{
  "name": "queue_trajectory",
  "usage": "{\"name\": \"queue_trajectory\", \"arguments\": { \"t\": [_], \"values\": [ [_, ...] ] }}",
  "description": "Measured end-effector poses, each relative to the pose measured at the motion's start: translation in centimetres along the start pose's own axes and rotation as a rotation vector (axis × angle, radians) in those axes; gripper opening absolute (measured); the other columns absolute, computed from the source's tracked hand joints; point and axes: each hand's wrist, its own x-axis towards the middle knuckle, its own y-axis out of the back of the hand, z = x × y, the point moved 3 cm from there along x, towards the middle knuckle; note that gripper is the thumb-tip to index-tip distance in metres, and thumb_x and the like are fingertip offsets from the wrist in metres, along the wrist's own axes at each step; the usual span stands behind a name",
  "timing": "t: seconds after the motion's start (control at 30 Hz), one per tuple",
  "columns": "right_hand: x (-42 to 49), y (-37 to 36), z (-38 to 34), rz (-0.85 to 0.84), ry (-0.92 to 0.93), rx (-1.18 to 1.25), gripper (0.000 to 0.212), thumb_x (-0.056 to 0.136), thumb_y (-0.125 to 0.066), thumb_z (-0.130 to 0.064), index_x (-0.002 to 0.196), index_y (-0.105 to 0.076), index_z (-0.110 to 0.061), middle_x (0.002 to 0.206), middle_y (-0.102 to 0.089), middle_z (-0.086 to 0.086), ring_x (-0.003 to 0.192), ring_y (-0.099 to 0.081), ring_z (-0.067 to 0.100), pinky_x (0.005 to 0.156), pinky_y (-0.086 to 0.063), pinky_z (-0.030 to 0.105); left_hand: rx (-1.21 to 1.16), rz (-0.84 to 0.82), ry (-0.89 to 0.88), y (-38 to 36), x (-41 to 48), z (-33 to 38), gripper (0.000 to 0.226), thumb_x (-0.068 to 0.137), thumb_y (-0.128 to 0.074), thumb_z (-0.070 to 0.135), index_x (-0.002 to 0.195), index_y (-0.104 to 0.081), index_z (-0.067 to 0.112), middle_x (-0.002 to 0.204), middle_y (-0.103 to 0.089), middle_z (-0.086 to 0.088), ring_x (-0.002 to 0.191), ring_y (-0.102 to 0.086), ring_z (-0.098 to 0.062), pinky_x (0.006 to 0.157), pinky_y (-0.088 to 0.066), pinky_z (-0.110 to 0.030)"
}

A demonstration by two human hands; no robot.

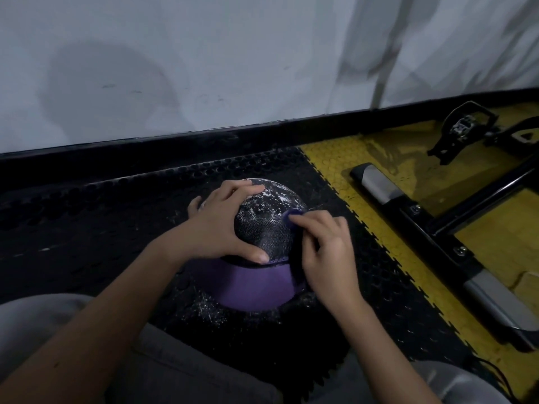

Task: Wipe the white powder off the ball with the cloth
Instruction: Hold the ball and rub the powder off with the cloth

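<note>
While the round, black-and-purple textured rubber ball (264,225) sits on the dark perforated rubber floor mat (116,205) just in front of the person's knees, the left hand (221,225) spreads wide over its upper left side, thumb pressed low near the seam where the black panel meets the purple one and fingers reaching over the top. The right hand (326,252) is closed around a small dark blue cloth (294,228), bunched at the fingertips and pressed to the ball's right flank, with a tail of fabric hanging down along the side.

White powder (271,199) streaks the pebbled black top, thickest near the crown, and more lies scattered on the mat below the ball. The purple lower band looks clean by comparison.

The ball appears dense and firm, likely a weighted exercise ball, so it should stay put under pressure but roll if pushed off-centre; the broad palm on top seems the right brace. The grainy surface probably traps powder in its grooves, calling for firm, repeated strokes. The cloth looks soft and limp, best kept wadded so it presses evenly. A metal exercise-machine frame (431,225) stands on yellow studded flooring (335,167) to the right, well apart.
</note>
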Motion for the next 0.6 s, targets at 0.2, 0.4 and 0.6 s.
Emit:
{"name": "queue_trajectory", "arguments": {
  "t": [0.2, 0.4, 0.6],
  "values": [
    [0.3, -0.1, 0.7, -0.009, 0.031, 0.012, 0.032, 0.080, -0.051, 0.001, 0.101, -0.070, -0.013, 0.100, -0.064, -0.004, 0.086, -0.048, 0.020, 0.082, -0.031, 0.007, -0.009, -0.011, 0.001, 0.4, -0.2, -0.4, 0.113, 0.032, -0.058, 0.078, 0.135, -0.020, 0.053, 0.139, -0.013, 0.028, 0.135, -0.014, -0.002, 0.108, 0.002, -0.048],
    [1.2, 1.1, 2.3, -0.042, -0.148, 0.154, 0.035, 0.085, -0.055, 0.008, 0.101, -0.070, -0.019, 0.095, -0.061, -0.014, 0.094, -0.060, 0.018, 0.089, -0.041, 0.023, -0.011, -0.007, -0.003, 0.0, 0.0, 0.0, 0.112, 0.031, -0.057, 0.077, 0.134, -0.020, 0.054, 0.138, -0.011, 0.030, 0.135, -0.014, -0.003, 0.108, 0.004, -0.046],
    [1.6, 3.5, 1.9, 0.093, -0.242, 0.453, 0.022, 0.088, -0.061, -0.005, 0.094, -0.059, -0.026, 0.094, -0.063, -0.014, 0.091, -0.060, 0.001, 0.083, -0.045, 0.019, -0.027, -0.019, 0.007, 0.4, 0.0, -0.5, 0.110, 0.032, -0.059, 0.078, 0.133, -0.019, 0.056, 0.137, -0.012, 0.032, 0.135, -0.012, -0.001, 0.108, 0.005, -0.047]
  ]
}}
